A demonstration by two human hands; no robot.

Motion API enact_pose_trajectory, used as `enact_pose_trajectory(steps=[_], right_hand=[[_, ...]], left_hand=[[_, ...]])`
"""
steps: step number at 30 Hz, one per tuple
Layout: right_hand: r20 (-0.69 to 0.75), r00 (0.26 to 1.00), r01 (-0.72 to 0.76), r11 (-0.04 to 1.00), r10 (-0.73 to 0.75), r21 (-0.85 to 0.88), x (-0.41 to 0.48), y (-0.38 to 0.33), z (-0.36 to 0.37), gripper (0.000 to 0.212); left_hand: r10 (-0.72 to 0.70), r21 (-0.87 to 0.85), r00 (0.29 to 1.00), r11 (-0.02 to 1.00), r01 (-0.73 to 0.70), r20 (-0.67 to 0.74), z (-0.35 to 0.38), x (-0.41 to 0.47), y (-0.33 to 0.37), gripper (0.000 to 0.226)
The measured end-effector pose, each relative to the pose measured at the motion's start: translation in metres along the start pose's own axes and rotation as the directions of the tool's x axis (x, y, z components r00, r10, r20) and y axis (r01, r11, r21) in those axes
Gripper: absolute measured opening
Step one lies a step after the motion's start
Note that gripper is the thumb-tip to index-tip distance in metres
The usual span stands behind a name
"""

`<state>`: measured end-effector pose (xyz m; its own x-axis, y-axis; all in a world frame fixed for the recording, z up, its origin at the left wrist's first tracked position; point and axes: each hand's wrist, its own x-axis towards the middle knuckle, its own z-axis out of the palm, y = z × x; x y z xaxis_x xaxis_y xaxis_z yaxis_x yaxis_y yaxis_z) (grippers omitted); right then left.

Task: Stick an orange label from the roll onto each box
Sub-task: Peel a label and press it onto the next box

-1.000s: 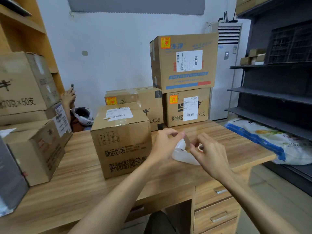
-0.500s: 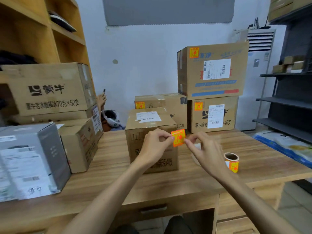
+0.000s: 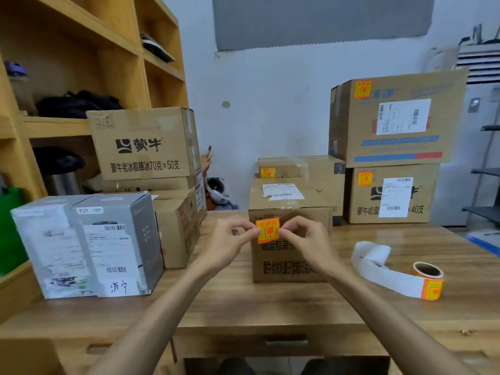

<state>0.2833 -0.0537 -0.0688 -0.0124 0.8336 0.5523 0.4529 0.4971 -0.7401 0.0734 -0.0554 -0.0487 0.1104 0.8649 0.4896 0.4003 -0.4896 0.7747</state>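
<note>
Both hands hold one orange label before the middle carton
The left hand (image 3: 230, 239) and right hand (image 3: 308, 239) each pinch a side edge of the orange label (image 3: 267, 230) between thumb and forefinger, holding it upright before the upper front face of the cardboard box (image 3: 286, 263) on the wooden desk (image 3: 270, 304); whether it touches the cardboard cannot be told. A white shipping slip (image 3: 282, 191) lies on that box's top. To the right sits the label roll (image 3: 428, 280), its white backing strip (image 3: 378, 263) looping away leftward. Two stacked cartons (image 3: 392, 147) and a small carton (image 3: 284, 165) behind carry orange labels; a grey box (image 3: 89, 244) stands at left
</note>
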Motion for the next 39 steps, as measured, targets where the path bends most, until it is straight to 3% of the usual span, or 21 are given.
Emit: enact_pose_trajectory(steps=[8, 20, 39], right_hand=[[-0.026, 0.999, -0.047, 0.998, 0.046, -0.043, 0.007, -0.003, 0.015, 0.014], [-0.183, 0.983, -0.076, 0.941, 0.014, -0.331, 0.010, -0.014, 0.023, 0.014], [-0.258, 0.966, -0.115, 0.880, -0.008, -0.460, 0.013, -0.017, 0.032, 0.020]], left_hand=[[-0.042, 0.023, 0.998, 0.999, 0.043, -0.054, -0.006, 0.005, -0.008, 0.009], [-0.061, 0.198, 0.968, 0.974, 0.111, -0.244, 0.017, 0.013, 0.002, 0.013], [-0.038, 0.368, 0.934, 0.913, 0.177, -0.355, 0.027, 0.015, 0.002, 0.021]])
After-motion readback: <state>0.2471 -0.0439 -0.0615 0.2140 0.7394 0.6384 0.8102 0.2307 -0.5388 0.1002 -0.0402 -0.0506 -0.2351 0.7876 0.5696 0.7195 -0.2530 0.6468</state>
